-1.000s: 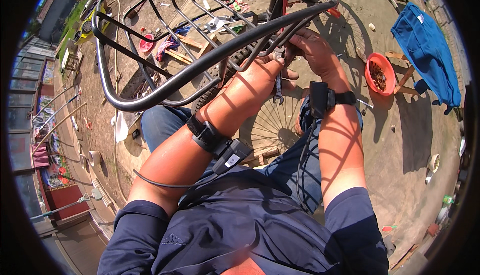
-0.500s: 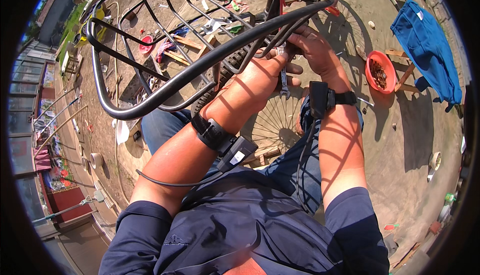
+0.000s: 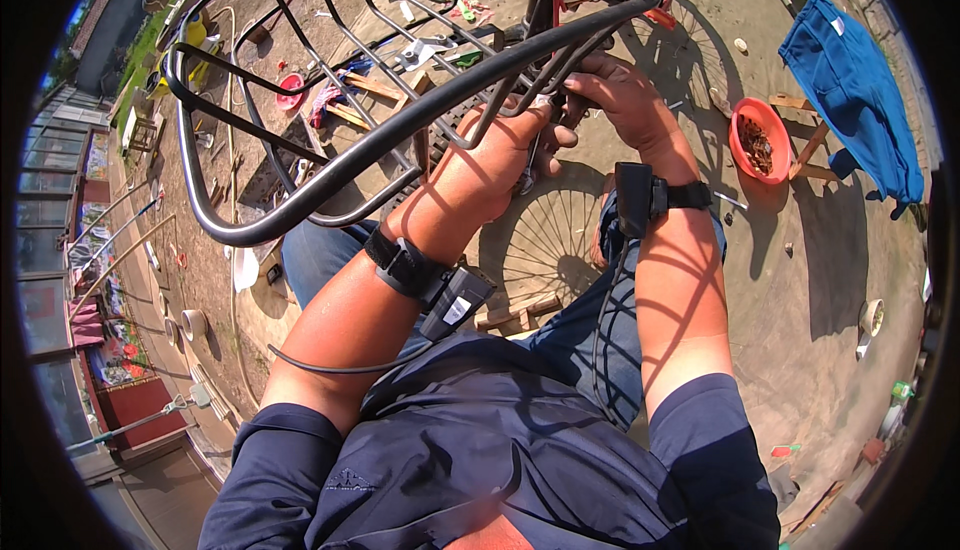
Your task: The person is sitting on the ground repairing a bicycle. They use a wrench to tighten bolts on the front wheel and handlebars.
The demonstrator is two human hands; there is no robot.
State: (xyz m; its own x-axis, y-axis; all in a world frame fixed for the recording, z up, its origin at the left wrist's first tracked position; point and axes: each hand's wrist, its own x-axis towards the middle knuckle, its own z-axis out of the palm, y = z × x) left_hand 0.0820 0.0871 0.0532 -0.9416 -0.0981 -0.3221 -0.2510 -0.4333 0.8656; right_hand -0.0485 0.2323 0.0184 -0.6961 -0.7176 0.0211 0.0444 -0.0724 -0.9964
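My left hand (image 3: 502, 150) is closed on a silver wrench (image 3: 526, 182), much of which my fingers hide. The hand is under the front tubes of a black metal bicycle carrier (image 3: 350, 165), just beside the tire. My right hand (image 3: 625, 105) has its fingers curled at the carrier's lower tubes and the dark bicycle frame (image 3: 540, 10), right of the wrench; what they grip is hidden. Both wrists wear strapped black devices with cables. Spoked wheel shadows fall on the ground below my hands.
At right stand a red bowl (image 3: 760, 145) of rusty small parts and a wooden stool (image 3: 808, 150) beside blue cloth (image 3: 850, 100). Scattered wood, tools, a small red basin (image 3: 290, 90) and tape rolls (image 3: 193, 324) lie at left. A glazed structure (image 3: 55, 250) lines the far left.
My left hand has shifted left and slightly down with the wrench, whose visible end is now less exposed. The carrier's near end sits lower left. My right hand has moved slightly left.
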